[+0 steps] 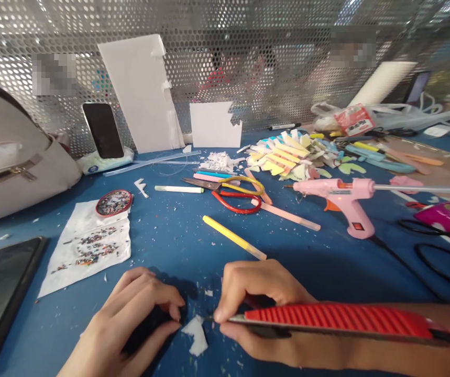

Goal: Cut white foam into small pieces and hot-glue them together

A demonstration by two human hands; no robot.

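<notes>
My right hand grips a red utility knife low near its blade end, thumb and fingertips pinching the front. The blade tip points left toward a small cut white piece on the blue table. On the other side of that piece is my left hand, its fingers curled and the thumb tip almost meeting the fingertips. Whatever those fingertips pinch, if anything, is too small to make out. A tiny white scrap lies just beyond the piece.
A yellow marker, scissors and a pink glue gun lie beyond my hands. Behind them are cut strips and white boards. At left are a bead sheet, a dark phone and a bag.
</notes>
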